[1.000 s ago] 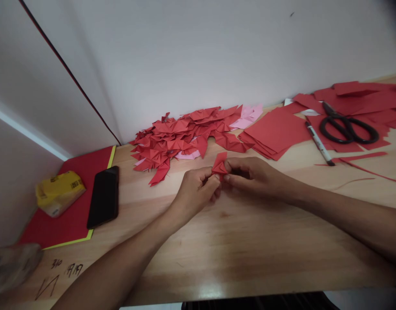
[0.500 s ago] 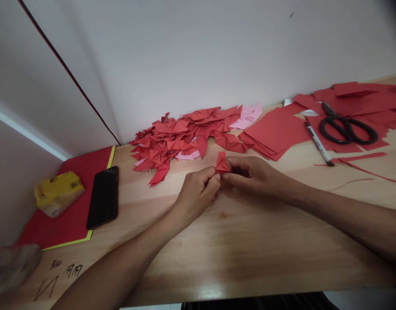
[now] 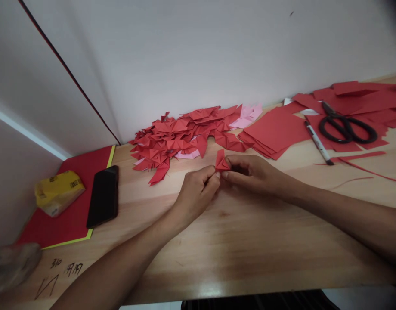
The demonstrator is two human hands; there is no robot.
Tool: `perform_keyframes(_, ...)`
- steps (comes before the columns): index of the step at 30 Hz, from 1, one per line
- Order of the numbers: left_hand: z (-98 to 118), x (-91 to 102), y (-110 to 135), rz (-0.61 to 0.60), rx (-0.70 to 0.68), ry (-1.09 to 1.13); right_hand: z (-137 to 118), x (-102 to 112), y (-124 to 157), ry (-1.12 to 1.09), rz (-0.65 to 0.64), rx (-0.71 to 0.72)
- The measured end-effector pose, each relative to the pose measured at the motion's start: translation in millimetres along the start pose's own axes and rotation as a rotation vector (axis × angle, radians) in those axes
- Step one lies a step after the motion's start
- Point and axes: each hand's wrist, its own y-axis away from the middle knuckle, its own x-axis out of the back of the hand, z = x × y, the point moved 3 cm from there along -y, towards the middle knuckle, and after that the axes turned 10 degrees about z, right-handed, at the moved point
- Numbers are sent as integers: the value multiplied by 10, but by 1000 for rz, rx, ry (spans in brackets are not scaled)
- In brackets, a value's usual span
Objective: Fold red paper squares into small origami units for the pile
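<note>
A small folded red paper piece (image 3: pixel 221 162) is pinched between both hands just above the wooden table (image 3: pixel 236 241). My left hand (image 3: pixel 196 193) grips its lower left side with curled fingers. My right hand (image 3: pixel 251 174) holds its right side between thumb and fingertips. Behind them lies a heap of folded red paper pieces (image 3: pixel 181 135) with a few pink ones (image 3: pixel 248 115) mixed in. A stack of flat red paper squares (image 3: pixel 275 131) sits just to the right of the heap.
Black scissors (image 3: pixel 348 127) and a marker pen (image 3: pixel 319 143) rest on red sheets at the right. A black phone (image 3: pixel 103 196) and a yellow tissue pack (image 3: pixel 58 191) lie on red card (image 3: pixel 73 215) at the left. A white wall runs behind.
Both hands and the small red piece have shifted slightly up and away; the piece looks a bit more tightly folded. Nothing else has moved.
</note>
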Motion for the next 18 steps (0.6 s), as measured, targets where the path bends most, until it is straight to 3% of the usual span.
perform_keyframes(5, 8, -6, -8, -20, 48, 90, -35, 19, -7, -6, -28, 94)
perform_keyframes(9, -9, 0, -10, -57, 114, 200, -2, 33, -14, 3, -59, 79)
perform_keyframes(15, -35, 75, -27, 158, 66, 308, 49, 41, -12, 37, -14, 42)
perform_keyframes(18, -23, 83, -32, 156, 9, 284, 39, 37, -10, 37, -24, 43)
